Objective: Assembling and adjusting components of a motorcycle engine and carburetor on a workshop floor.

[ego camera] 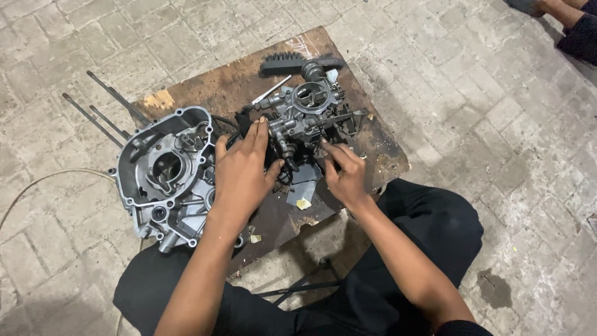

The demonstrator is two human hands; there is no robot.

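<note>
A grey metal carburettor (308, 109) with a round throat sits on a worn wooden board (205, 87) laid on the paving. My left hand (244, 167) rests flat against the carburettor's left side, fingers extended and touching it. My right hand (345, 174) is curled at its near right corner, fingertips pinching a small part I cannot make out. An aluminium engine crankcase half (165, 171) lies left of my left hand, partly under my wrist.
Long metal studs (106, 109) stick out from the crankcase to the upper left. A black brush (286, 62) lies at the board's far edge. A thin cable (37, 183) curves on the brick floor at left. Another person's limbs (569, 18) show at top right.
</note>
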